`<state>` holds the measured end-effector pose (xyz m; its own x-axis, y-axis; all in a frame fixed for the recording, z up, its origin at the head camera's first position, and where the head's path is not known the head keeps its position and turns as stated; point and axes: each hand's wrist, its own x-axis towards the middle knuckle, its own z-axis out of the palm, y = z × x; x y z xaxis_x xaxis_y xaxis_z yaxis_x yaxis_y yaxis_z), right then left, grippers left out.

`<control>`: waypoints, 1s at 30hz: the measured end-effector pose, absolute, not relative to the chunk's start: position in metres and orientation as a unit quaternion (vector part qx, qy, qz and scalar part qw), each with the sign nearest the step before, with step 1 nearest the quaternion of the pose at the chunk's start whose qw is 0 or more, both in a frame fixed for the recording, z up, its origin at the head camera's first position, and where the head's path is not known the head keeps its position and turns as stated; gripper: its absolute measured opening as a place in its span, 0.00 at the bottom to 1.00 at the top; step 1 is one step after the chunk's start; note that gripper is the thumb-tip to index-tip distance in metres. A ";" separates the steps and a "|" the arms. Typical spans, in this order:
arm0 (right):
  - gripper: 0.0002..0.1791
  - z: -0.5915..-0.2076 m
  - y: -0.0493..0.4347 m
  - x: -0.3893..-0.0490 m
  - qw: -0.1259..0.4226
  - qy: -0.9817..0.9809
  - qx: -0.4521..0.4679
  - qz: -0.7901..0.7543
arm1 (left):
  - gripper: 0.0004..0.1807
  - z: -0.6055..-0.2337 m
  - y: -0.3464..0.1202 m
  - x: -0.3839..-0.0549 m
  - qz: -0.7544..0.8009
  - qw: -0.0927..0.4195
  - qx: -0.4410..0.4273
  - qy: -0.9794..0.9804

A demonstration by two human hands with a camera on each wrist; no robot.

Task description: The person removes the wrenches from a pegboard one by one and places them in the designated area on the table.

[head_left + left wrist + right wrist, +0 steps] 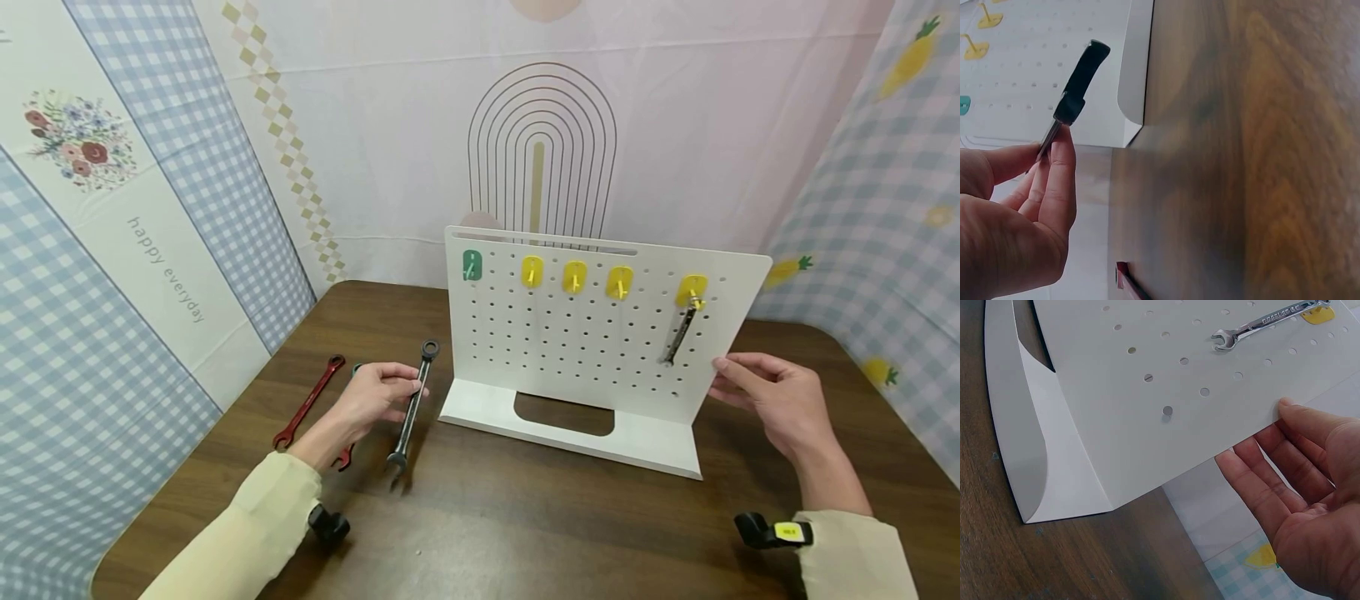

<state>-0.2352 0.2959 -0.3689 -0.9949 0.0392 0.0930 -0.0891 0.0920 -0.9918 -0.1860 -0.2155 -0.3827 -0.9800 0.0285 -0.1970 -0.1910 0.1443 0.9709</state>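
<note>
My left hand [369, 393] pinches a dark grey combination wrench [410, 414] by its shaft, held over the table left of a white pegboard stand [495, 333]. Its ring end points up and away, its open end towards me. In the left wrist view the wrench [1079, 84] is seen nearly edge-on between thumb and fingers. At the board's right edge my right hand [783, 404] holds on, thumb on the front and fingers behind, as the right wrist view shows. A small silver wrench [680, 335] hangs from the rightmost yellow hook [692, 288].
A red wrench [309, 404] lies on the wooden table [525, 533] at left. Another red wrench end [344, 457] shows beneath my left forearm, its rest mostly hidden. A green hook [472, 265] and several yellow hooks [574, 277] line the board. Patterned cloth surrounds the table.
</note>
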 end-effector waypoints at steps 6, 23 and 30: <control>0.18 -0.369 0.292 -0.227 0.051 -0.741 0.011 0.669 | 0.16 -0.386 -0.224 -0.181 0.633 0.089 -0.058 0.767; 0.20 -0.369 0.288 -0.216 0.054 -0.751 0.001 0.659 | 0.13 -0.397 -0.243 -0.179 0.602 0.090 -0.073 0.790; 0.20 -0.369 0.289 -0.217 0.059 -0.755 0.003 0.653 | 0.13 -0.403 -0.248 -0.180 0.583 0.085 -0.083 0.804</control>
